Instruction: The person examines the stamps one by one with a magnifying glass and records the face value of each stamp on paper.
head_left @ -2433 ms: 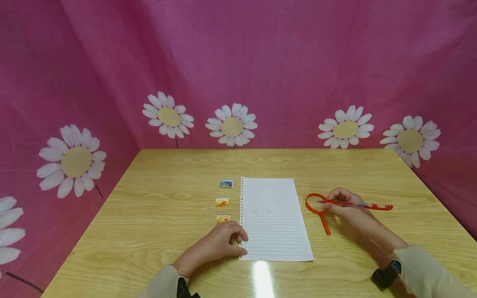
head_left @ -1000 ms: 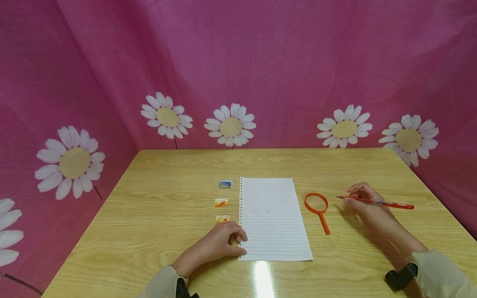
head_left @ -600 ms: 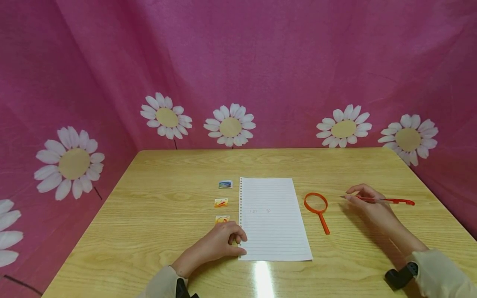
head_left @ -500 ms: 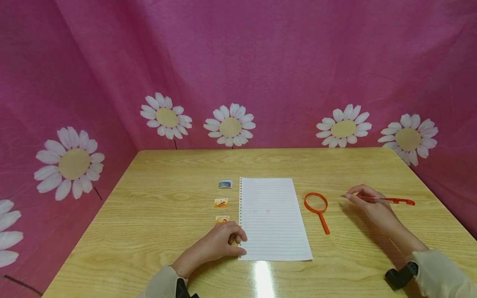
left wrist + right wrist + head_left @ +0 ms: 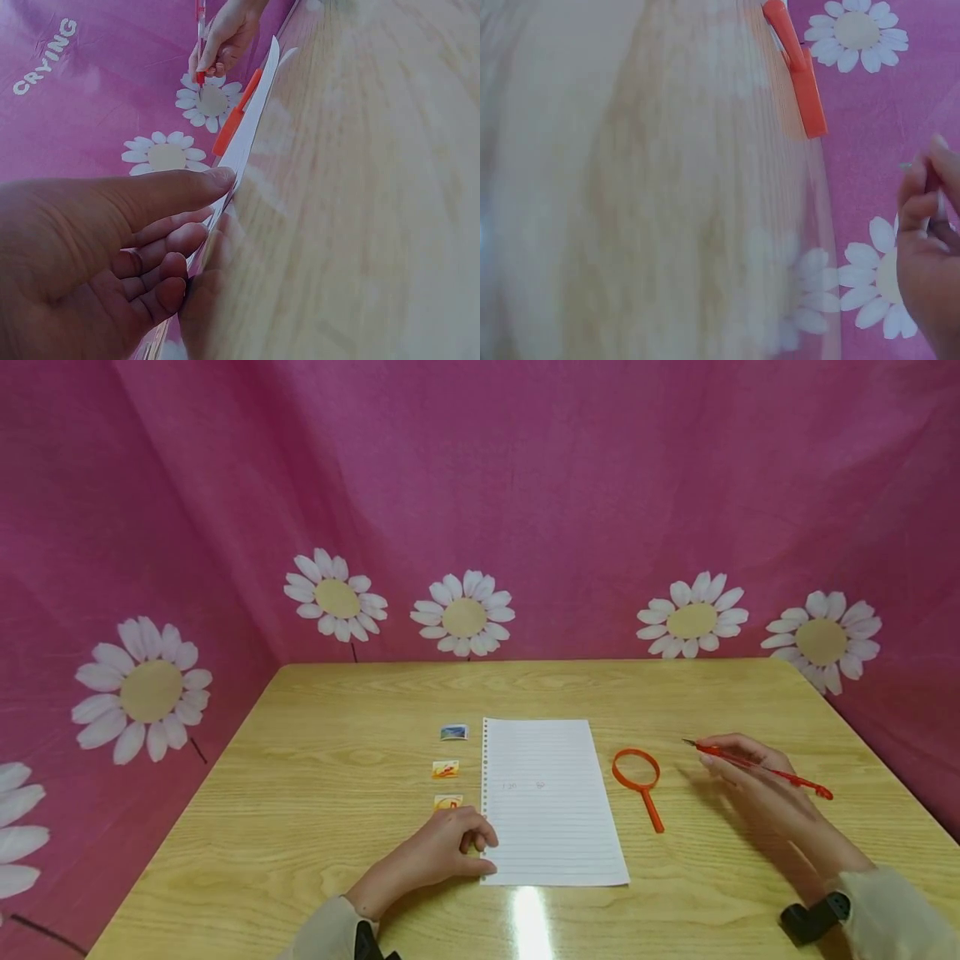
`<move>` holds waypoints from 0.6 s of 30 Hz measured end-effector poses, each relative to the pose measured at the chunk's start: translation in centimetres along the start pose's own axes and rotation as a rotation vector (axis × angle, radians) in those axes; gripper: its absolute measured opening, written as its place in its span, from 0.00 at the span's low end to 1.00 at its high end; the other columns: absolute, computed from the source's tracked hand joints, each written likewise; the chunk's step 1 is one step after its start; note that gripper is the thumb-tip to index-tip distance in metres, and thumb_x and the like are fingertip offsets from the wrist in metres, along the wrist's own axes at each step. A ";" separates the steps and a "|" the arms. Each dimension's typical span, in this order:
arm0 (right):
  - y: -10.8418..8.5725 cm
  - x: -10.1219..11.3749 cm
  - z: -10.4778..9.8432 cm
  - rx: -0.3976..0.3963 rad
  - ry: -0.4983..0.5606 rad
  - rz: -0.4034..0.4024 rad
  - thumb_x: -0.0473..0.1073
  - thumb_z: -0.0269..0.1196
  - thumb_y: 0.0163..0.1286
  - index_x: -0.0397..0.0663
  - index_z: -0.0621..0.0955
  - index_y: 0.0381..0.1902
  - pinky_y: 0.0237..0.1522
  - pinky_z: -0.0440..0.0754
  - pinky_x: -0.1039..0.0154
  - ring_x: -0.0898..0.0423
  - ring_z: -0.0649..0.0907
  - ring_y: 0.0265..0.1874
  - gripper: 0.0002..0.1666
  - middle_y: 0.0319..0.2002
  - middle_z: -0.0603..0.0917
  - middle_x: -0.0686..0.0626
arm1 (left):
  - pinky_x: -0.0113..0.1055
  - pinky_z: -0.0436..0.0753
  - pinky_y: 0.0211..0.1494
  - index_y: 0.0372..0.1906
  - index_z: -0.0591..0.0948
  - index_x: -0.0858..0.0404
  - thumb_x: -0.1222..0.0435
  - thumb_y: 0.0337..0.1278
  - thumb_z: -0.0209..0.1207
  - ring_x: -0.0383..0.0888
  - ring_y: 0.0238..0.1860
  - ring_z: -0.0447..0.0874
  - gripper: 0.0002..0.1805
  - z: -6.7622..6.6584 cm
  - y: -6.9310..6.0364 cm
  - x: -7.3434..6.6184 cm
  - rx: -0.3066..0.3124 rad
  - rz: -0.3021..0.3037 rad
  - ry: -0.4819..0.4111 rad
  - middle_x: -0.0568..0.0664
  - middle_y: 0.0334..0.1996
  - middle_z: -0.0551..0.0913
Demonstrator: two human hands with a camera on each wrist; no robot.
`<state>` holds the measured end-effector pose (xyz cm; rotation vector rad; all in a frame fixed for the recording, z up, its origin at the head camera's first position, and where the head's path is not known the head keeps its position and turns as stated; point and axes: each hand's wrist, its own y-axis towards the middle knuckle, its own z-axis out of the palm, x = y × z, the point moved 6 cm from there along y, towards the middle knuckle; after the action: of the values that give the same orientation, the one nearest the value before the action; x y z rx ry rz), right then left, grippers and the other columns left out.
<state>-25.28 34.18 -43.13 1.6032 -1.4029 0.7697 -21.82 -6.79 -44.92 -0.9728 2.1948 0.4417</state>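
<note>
A sheet of lined loose-leaf paper [image 5: 555, 835] lies on the table with small handwritten figures near its middle. My left hand [image 5: 450, 845] rests at its lower left edge, thumb on the sheet and fingers loosely bent, as the left wrist view shows up close. Off to the right, my right hand [image 5: 765, 789] pinches a red pen [image 5: 808, 785] above the table, its tip pointing left. An orange-red magnifying glass [image 5: 651, 808] lies between the paper and that hand, untouched. The right wrist view shows the pen mostly hidden by fingers.
Left of the paper, three small picture cards form a column: a blue one [image 5: 453, 732], a yellow-red one [image 5: 446, 769] and another yellow one [image 5: 448, 802] beside my left hand. A pink curtain [image 5: 570, 510] with daisies hangs behind the wooden table [image 5: 315, 760].
My right hand has moved right with the pen, away from the magnifying glass. Lately the pen has tilted, its tip higher and its rear end lower. The left hand stays put.
</note>
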 end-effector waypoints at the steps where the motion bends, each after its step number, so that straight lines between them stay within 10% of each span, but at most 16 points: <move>1: -0.1 0.3 -0.1 0.003 0.002 -0.041 0.42 0.61 0.71 0.39 0.78 0.57 0.36 0.78 0.75 0.72 0.81 0.38 0.19 0.42 0.84 0.70 | 0.22 0.70 0.34 0.36 0.83 0.59 0.63 0.50 0.71 0.29 0.27 0.66 0.10 0.0 0.0 0.0 0.000 0.000 -0.004 0.45 0.29 0.77; 7: -0.6 1.2 -0.7 0.037 0.054 -0.231 0.30 0.58 0.70 0.33 0.76 0.58 0.40 0.81 0.76 0.71 0.85 0.40 0.19 0.44 0.86 0.67 | 0.22 0.70 0.33 0.36 0.83 0.59 0.62 0.50 0.72 0.30 0.27 0.66 0.11 0.0 0.1 0.0 0.000 0.002 -0.013 0.45 0.29 0.78; 18: -0.2 1.1 -0.4 0.267 0.602 -0.291 0.28 0.40 0.78 0.30 0.73 0.61 0.50 0.79 0.75 0.61 0.84 0.49 0.21 0.49 0.85 0.53 | 0.22 0.70 0.33 0.36 0.83 0.59 0.62 0.50 0.72 0.29 0.27 0.66 0.11 0.0 0.1 0.1 -0.006 0.012 -0.016 0.45 0.29 0.78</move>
<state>-24.86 34.04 -42.02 1.5440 -0.6429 1.1722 -21.98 -6.76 -44.96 -0.9572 2.1871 0.4602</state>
